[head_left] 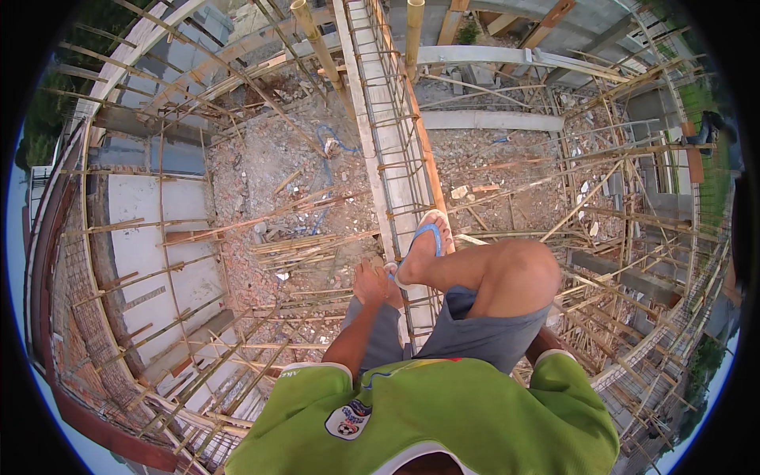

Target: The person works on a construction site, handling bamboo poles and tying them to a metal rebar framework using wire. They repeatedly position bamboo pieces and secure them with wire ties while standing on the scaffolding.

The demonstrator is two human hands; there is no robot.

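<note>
My left hand point(369, 283) is down beside my left foot, with its fingers curled in. Whatever they hold, if anything, is too small to make out. My right foot, in a blue-strapped flip-flop point(425, 237), stands on a long rebar cage point(389, 131) set in a narrow trough of boards. A strip of orange-brown timber point(425, 150) runs along the trough's right side. My right upper arm point(545, 342) drops behind my bent right knee, and the hand at its end is hidden.
Far below lies a rubble-covered ground point(277, 166) with bamboo poles point(309, 252) and a blue hose point(339, 142). Bamboo scaffolding point(602, 202) stands to the right. Two upright bamboo posts point(414, 36) flank the trough ahead. A white wall panel point(134, 206) is on the left.
</note>
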